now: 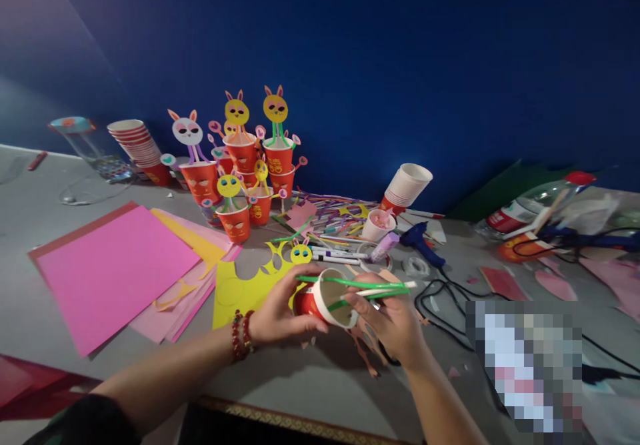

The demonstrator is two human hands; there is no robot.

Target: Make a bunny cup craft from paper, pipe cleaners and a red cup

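Note:
A red paper cup [309, 301] with a white rim lies tipped on its side in my left hand [280, 308], its mouth facing right. The fingers and thumb of that hand wrap round the cup. My right hand [387, 318] is closed on green and white pipe cleaners [383, 287] at the cup's mouth; some of their length reaches inside the cup and across its rim. Just behind the cup lies a yellow rabbit face [301, 252] with ears. Yellow cut-out paper [235, 291] is under and beside my left hand.
Decorated rabbit cups [234, 221] stand at the back left. Pink paper sheets [117, 268] lie at the left. Stacked cups [407, 185], markers [335, 256], a blue glue gun [424, 245] with a black cable, a tape roll [416, 267] and a bottle [543, 201] are behind and to the right.

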